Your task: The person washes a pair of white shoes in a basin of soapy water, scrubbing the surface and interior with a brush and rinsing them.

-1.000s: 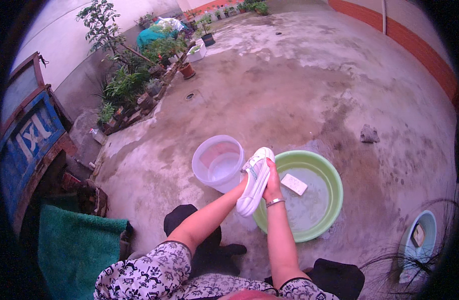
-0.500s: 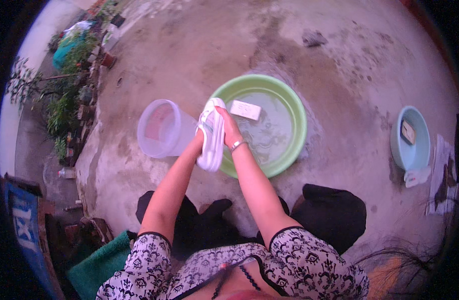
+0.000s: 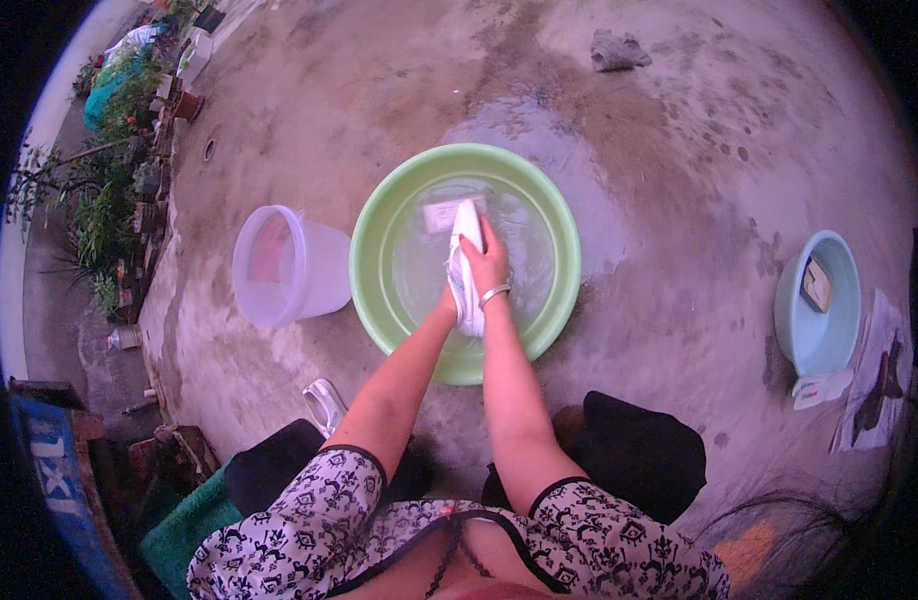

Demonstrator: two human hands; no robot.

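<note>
A white shoe (image 3: 464,265) is held between my two hands, low over the water in a round green basin (image 3: 566,310). My right hand (image 3: 489,262) grips its right side, with the thumb on the shoe and the fingers reaching past its far end. At the near left side of the shoe is my left hand (image 3: 447,298), its fingers mostly hidden by the shoe. Just beyond the shoe, a pale rectangular block (image 3: 439,216) lies in the water.
Left of the basin a translucent bucket (image 3: 324,270) lies on its side. Another white shoe (image 3: 325,405) rests on the concrete near my left knee. At the right is a light blue tub (image 3: 819,325) with a small box-like thing (image 3: 816,285) inside. Potted plants (image 3: 104,215) line the far left.
Both hands have brought the shoe from the basin's left rim to over its middle. My view has shifted, and the second shoe now shows by my left knee.
</note>
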